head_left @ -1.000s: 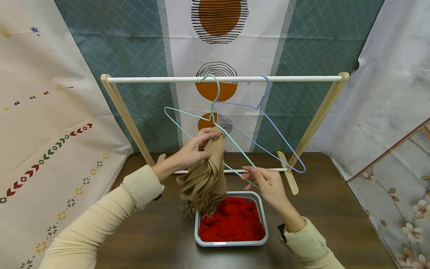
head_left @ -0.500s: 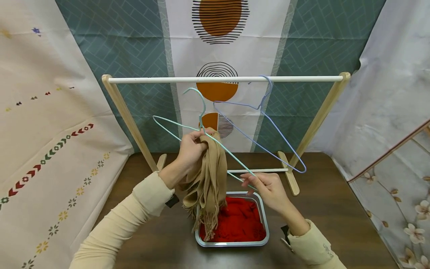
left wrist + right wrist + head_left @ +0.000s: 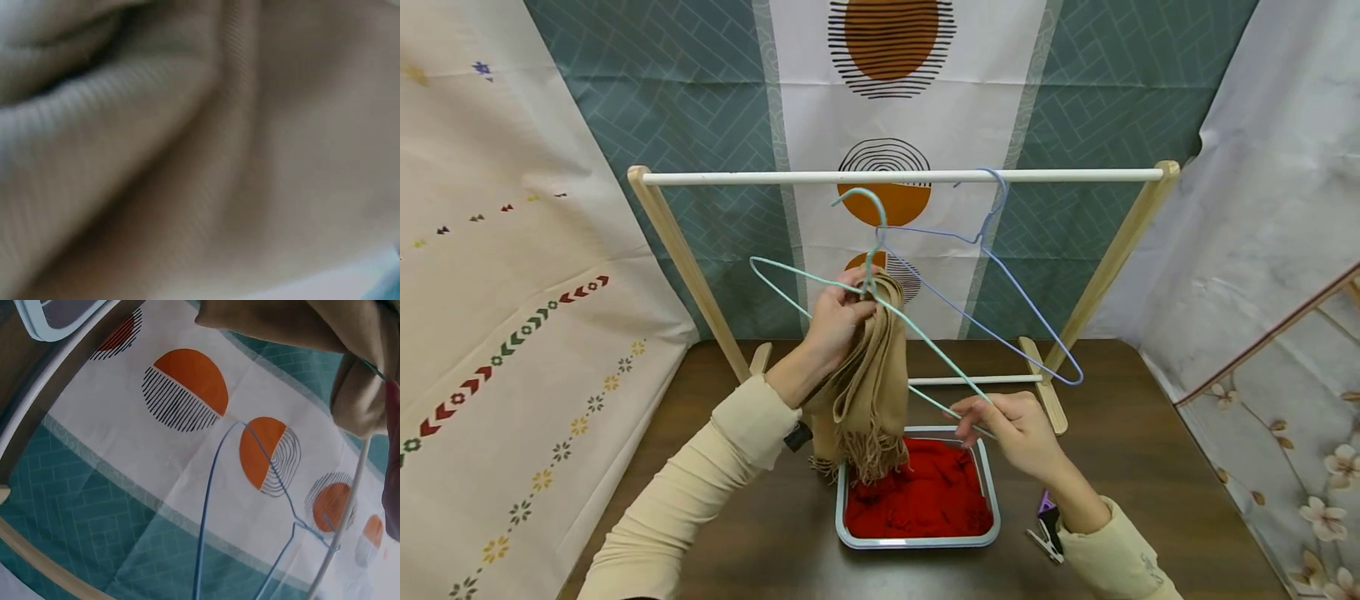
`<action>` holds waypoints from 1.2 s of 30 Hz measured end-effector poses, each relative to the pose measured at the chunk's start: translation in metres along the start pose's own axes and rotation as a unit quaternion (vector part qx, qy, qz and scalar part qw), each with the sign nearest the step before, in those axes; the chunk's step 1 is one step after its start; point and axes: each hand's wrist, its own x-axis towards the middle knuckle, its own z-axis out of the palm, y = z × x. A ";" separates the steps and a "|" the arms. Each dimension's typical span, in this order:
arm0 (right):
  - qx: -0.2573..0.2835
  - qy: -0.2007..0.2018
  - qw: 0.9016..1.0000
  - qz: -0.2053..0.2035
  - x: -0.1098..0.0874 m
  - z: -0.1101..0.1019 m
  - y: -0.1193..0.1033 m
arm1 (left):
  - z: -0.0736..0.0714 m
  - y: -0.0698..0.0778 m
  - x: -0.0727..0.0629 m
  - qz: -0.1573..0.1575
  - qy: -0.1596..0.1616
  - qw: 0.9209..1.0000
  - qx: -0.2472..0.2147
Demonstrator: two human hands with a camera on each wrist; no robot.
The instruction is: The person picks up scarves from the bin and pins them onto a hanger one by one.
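A tan fringed scarf [image 3: 880, 383] hangs in folds from my left hand [image 3: 837, 325], which grips its bunched top at the neck of a mint-green wire hanger [image 3: 925, 338]. The fingertips pass behind the hanger wires. My right hand [image 3: 1018, 433] pinches the hanger's lower right corner between thumb and fingers. In the head view the hanger's hook appears just below the rack's white rail [image 3: 737, 178]. Blurred tan cloth [image 3: 137, 150] fills the left wrist view. Scarf folds [image 3: 281, 319] show at the top of the right wrist view, with part of a finger [image 3: 393, 469] at its right edge.
A blue wire hanger [image 3: 1032, 309] hangs on the rail, right of the green one. The rack's wooden leg [image 3: 1108, 275] stands at the right. Below the scarf, a grey tray [image 3: 917, 543] holds red cloth [image 3: 925, 492] on the dark table [image 3: 760, 525].
The green hanger's hook has come down from the rail, swung left, then moved back right. The left hand has brought the scarf's bunched top up to the hanger's neck; the right hand keeps its corner.
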 end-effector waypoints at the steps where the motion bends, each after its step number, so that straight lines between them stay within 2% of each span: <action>1: 0.014 0.014 1.000 0.007 -0.001 0.000 -0.001 | -0.002 -0.001 0.001 -0.006 -0.035 0.999 0.028; 3: 0.023 0.041 0.999 0.021 -0.002 0.000 -0.003 | -0.005 -0.002 0.001 -0.017 -0.099 0.991 0.094; 5: 0.019 0.060 0.997 0.038 -0.002 0.000 -0.004 | -0.008 -0.003 0.002 -0.005 -0.144 0.976 0.163; 7: 0.016 0.068 0.996 0.048 -0.002 -0.001 -0.006 | -0.010 -0.004 0.003 0.023 -0.172 0.955 0.239; 9: 0.008 0.069 0.996 0.051 -0.002 -0.001 -0.008 | -0.011 -0.004 0.004 0.070 -0.183 0.933 0.302; 12: 0.008 0.073 0.996 0.047 0.000 -0.001 -0.010 | -0.013 -0.006 0.004 0.153 -0.174 0.895 0.382; 15: 0.031 0.081 0.995 0.045 0.000 -0.001 -0.013 | -0.015 -0.012 0.003 0.224 -0.152 0.868 0.416; 18: 0.061 0.093 0.992 0.054 -0.001 0.000 -0.016 | -0.017 -0.020 0.001 0.304 -0.130 0.847 0.416; 21: 0.086 0.105 0.988 0.068 -0.002 0.001 -0.019 | -0.019 -0.027 -0.001 0.381 -0.094 0.818 0.420; 23: 0.098 0.113 0.986 0.074 -0.001 0.001 -0.019 | -0.020 -0.029 -0.003 0.411 -0.072 0.797 0.437; 24: 0.104 0.116 0.985 0.076 -0.001 0.001 -0.019 | -0.020 -0.030 -0.004 0.417 -0.064 0.788 0.449; 25: 0.113 0.120 0.983 0.079 0.000 0.001 -0.019 | -0.021 -0.029 -0.005 0.418 -0.062 0.782 0.458; 27: 0.127 0.124 0.981 0.082 0.000 0.000 -0.019 | -0.023 -0.029 -0.008 0.405 -0.076 0.778 0.474; 30: 0.153 0.129 0.976 0.088 0.000 -0.001 -0.019 | -0.029 -0.027 -0.010 0.366 -0.131 0.786 0.480; 32: 0.165 0.132 0.973 0.092 0.000 -0.002 -0.018 | -0.032 -0.026 -0.012 0.329 -0.169 0.787 0.493; 34: 0.171 0.135 0.971 0.097 0.001 -0.003 -0.018 | -0.034 -0.023 -0.013 0.299 -0.196 0.779 0.515; 36: 0.169 0.135 0.971 0.101 0.001 -0.003 -0.018 | -0.034 -0.021 -0.013 0.288 -0.205 0.763 0.541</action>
